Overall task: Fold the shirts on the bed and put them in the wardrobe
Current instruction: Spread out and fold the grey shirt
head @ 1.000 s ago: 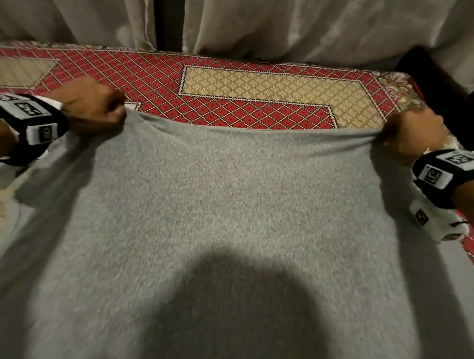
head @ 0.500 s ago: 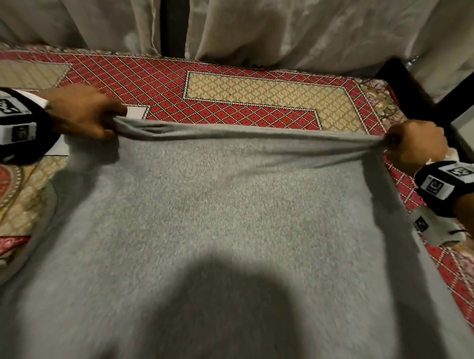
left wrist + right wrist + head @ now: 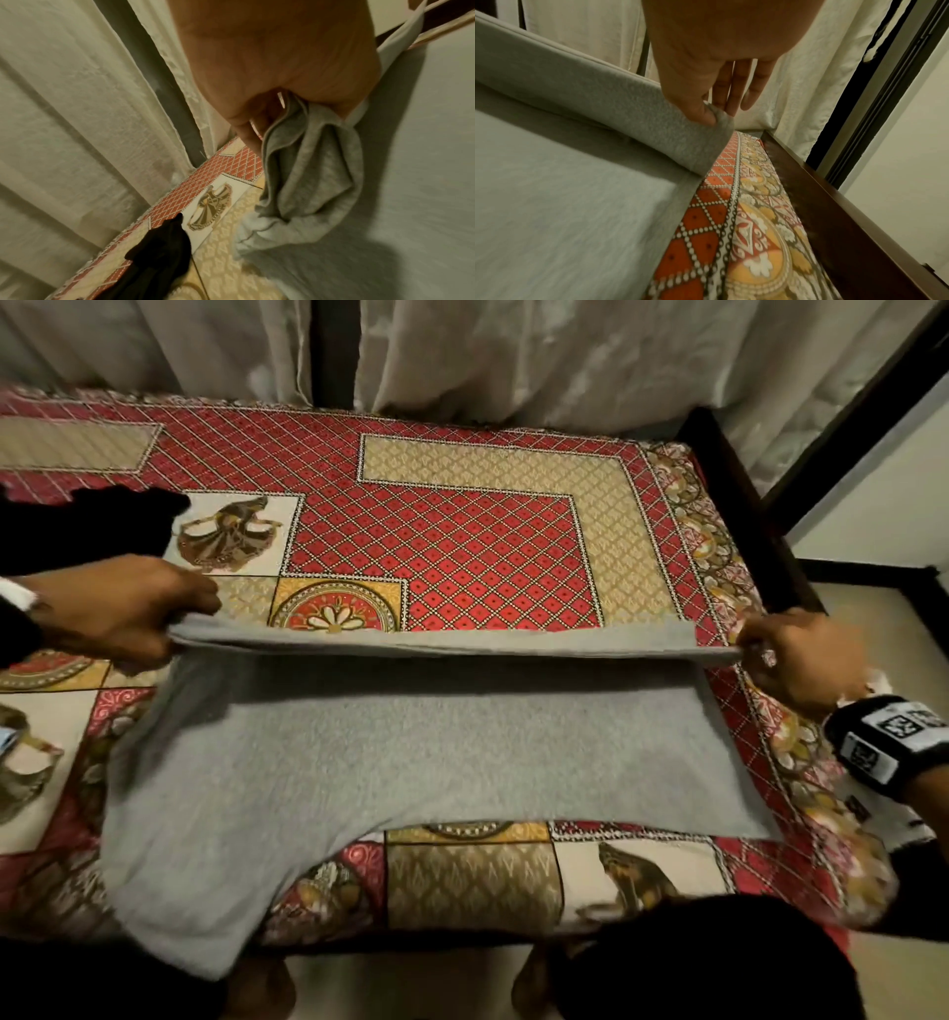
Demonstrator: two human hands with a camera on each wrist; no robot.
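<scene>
Grey knit fabric, a shirt [image 3: 436, 752], is being spread over the patterned bedspread [image 3: 462, 546], one sleeve hanging past the bed's near edge. Its far hem is being held raised above the bedspread: one corner is being clutched, bunched, in the curled left hand [image 3: 118, 608], the other is being pinched between thumb and fingertip of the right hand [image 3: 801, 654]. Black cloth [image 3: 87, 526] is lying on the bedspread beyond the left hand.
</scene>
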